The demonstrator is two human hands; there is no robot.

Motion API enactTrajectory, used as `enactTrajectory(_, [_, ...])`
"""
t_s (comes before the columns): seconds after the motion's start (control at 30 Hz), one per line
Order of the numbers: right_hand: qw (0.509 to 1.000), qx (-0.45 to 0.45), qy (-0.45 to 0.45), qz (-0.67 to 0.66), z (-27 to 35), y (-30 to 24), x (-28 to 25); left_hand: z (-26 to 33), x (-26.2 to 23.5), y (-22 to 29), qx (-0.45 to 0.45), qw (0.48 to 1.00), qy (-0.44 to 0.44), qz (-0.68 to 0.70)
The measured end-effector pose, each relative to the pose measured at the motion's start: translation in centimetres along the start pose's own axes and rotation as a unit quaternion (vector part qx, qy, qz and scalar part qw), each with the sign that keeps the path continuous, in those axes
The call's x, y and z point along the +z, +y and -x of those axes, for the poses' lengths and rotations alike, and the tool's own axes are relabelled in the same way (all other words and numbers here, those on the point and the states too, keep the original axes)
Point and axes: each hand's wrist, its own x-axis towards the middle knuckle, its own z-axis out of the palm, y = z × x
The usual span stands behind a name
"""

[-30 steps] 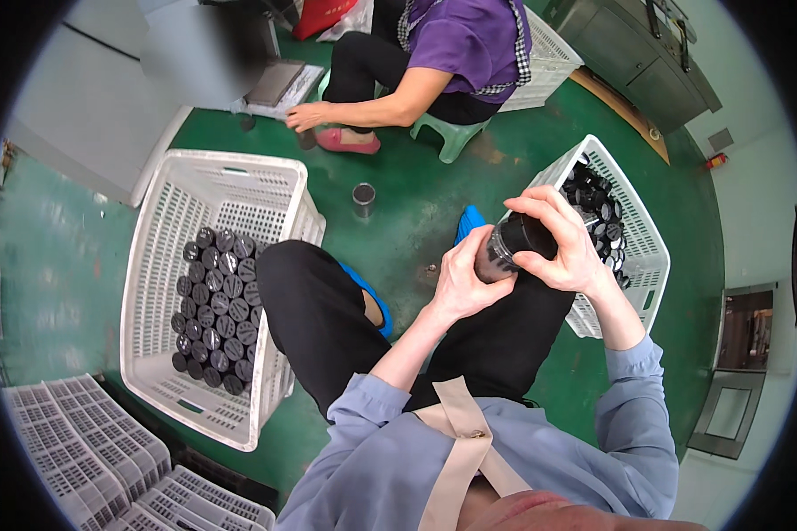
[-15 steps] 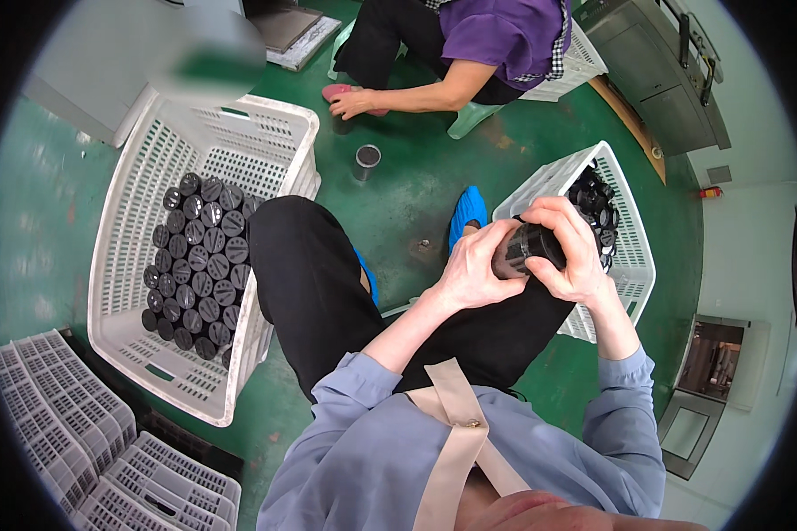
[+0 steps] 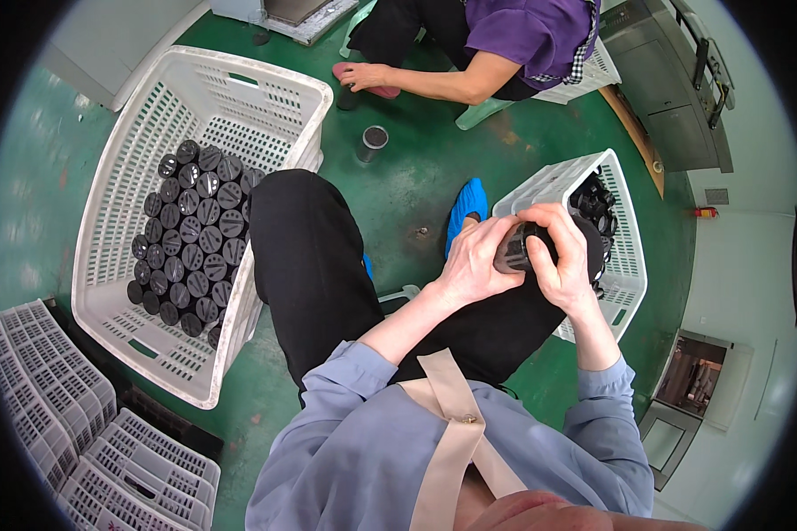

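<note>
In front of my right knee, a clear jar with dark contents (image 3: 510, 254) is tilted between my two hands. My left hand (image 3: 471, 267) is closed round the jar's side. From the right, my right hand (image 3: 560, 257) grips its black lid (image 3: 535, 237), thumb on the near side and fingers over the far side. My fingers hide part of the jar and lid. Just beyond my hands stands a white crate (image 3: 630, 265) with loose black lids (image 3: 596, 202) in it.
At left, a large white crate (image 3: 279, 99) holds rows of black-lidded jars (image 3: 190, 234). A lidless jar (image 3: 373, 142) stands on the green floor. Past it, a seated co-worker's hand (image 3: 363, 76) rests by a pink item and a dark jar. Stacked crates (image 3: 53, 380) fill the lower left.
My right hand has shifted its hold over the lid, and the jar is turned slightly between my hands. The whole view has shifted a little. The co-worker's hand stays near the pink item.
</note>
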Motion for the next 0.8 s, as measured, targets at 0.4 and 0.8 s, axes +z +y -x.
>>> enactTrajectory(0.4, [0.993, 0.054, -0.025, -0.104, 0.0, -1.0, -1.5, -0.7, -0.7, 1.4, -0.068, 0.969, -0.159, 0.177])
enactTrajectory(0.8, [0.997, -0.038, -0.05, -0.047, 0.1, -1.1, -1.1, -0.2, -0.9, 0.2, -0.072, 0.96, -0.22, 0.155])
